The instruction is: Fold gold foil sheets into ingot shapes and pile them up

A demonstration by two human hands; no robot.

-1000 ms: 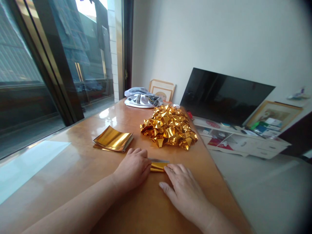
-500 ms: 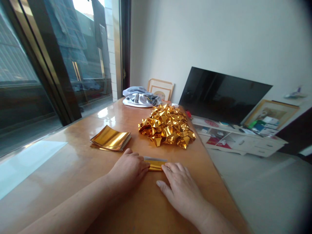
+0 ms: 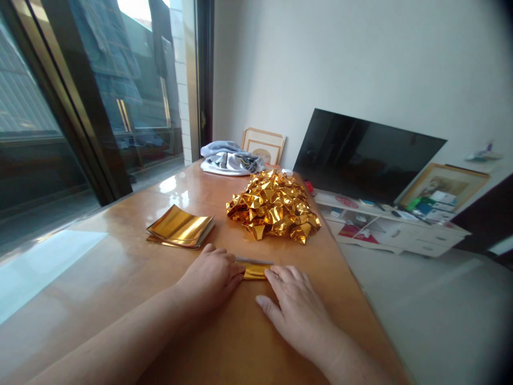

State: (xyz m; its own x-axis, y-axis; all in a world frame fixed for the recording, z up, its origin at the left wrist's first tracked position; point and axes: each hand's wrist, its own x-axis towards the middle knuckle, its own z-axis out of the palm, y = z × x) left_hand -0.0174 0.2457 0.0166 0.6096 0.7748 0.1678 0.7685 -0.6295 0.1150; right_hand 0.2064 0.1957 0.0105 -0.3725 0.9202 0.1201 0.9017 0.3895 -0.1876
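Observation:
A narrow folded strip of gold foil paper (image 3: 255, 270) lies flat on the wooden table (image 3: 120, 267). My left hand (image 3: 210, 278) rests palm down over its left end and my right hand (image 3: 294, 307) presses on its right end with the fingertips. Only the strip's middle shows between the hands. Behind the hands, a stack of flat gold sheets (image 3: 180, 230) sits to the left and a heap of crumpled, folded gold pieces (image 3: 274, 206) to the right.
A bundle of grey cloth (image 3: 228, 159) and a picture frame (image 3: 263, 145) are at the table's far end. A glass window runs along the left. Right of the table edge stand a dark TV screen (image 3: 366, 155) and a low white shelf (image 3: 396, 230).
The hands and the strip keep the same pose. Only the view has shifted slightly.

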